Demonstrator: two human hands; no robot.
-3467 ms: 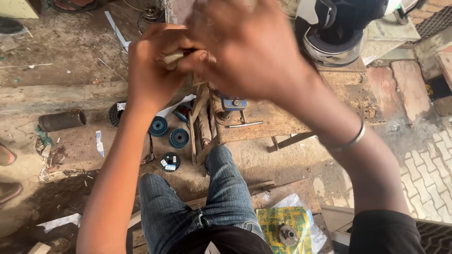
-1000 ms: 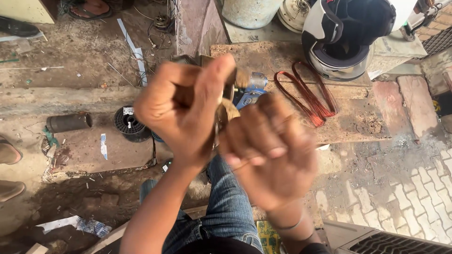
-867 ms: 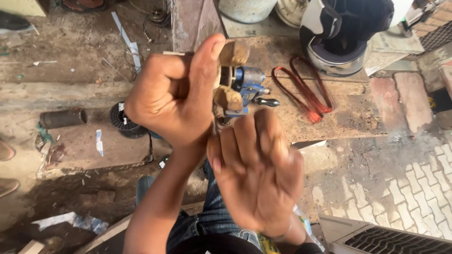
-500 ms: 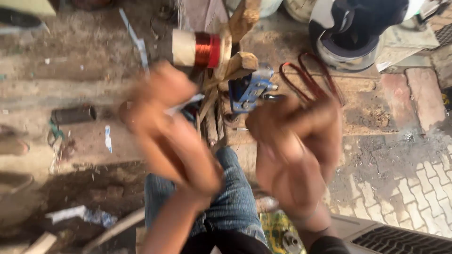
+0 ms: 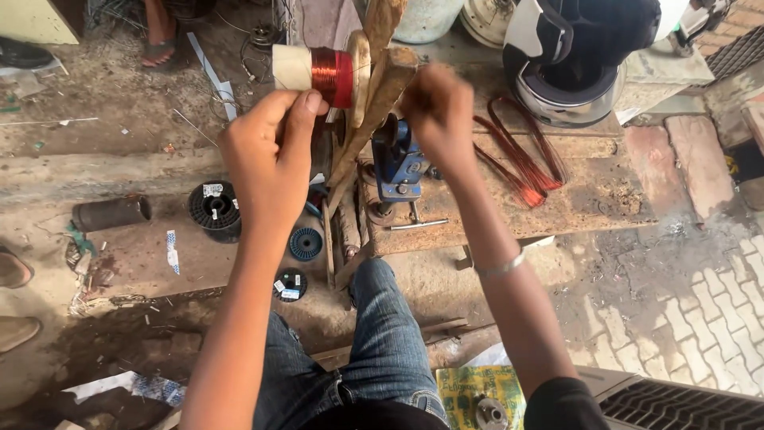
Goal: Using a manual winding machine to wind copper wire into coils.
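Hands now apart, left hand (image 5: 270, 155) pinching by copper wire spool (image 5: 318, 76), right hand (image 5: 438, 111) clenched at wooden winder (image 5: 382, 80), grasp unclear

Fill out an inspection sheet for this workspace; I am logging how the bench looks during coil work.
Surface: rusty, stained bench top, with dirt floor to one side and paving bricks to the other.
Job's things: spool of copper wire mounted on a wooden frame; blue vise beneath it.
Clutter: black reels and a dark cylinder on the ground, scraps of paper, a yellow packet.
Hands: left hand has fingertips at the spool; right hand is raised beside the frame, blurred, grip unclear.
Cables: loops of red-brown wire lying on the bench.
Surroundings: helmet on the bench; another person's sandalled foot at the top.
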